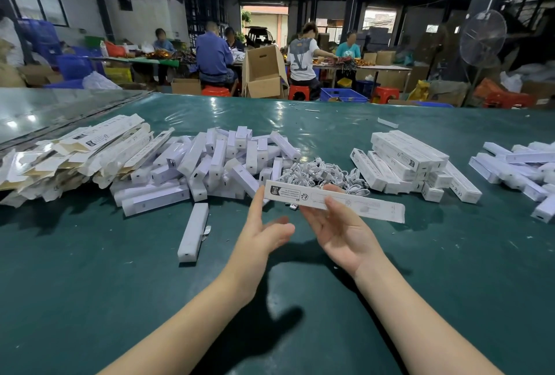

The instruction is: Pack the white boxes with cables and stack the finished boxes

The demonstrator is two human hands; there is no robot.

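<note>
Room: a dim workshop hall under ceiling lamps. People [214,56] sit on red stools at the far tables, an open cardboard carton [264,74] stands among them, and a standing fan [483,38] is at the right.
Table: the green table [90,269] has a glossy cover and runs wide in front of me.
Held box: the long white box [360,205] is in the air over the table, its printed face towards me and its right end a little lower. It sits just in front of the cables.
Right grip: my right grip [339,230] is palm up and pinches the box near its middle, thumb on the near face and fingers behind.
Left grip: my left grip [264,230] is spread with straight fingers. The fingertips touch the box's left end and the thumb is free.
Cables: the white cables [324,175] lie in a tangle on the table, between the box heap and the stack.
Flat blanks: a pile of unfolded blanks [75,152] is at the far left.
Box heap: a jumble of loose white boxes [210,161] lies just beside the blanks.
Single box: the lone box [193,232] lies on the table, left of my left grip.
Stack: the stack of boxes [411,161] is laid in rows right of the cables.
Far right: a looser lot of boxes [519,170] is at the table's right edge.
</note>
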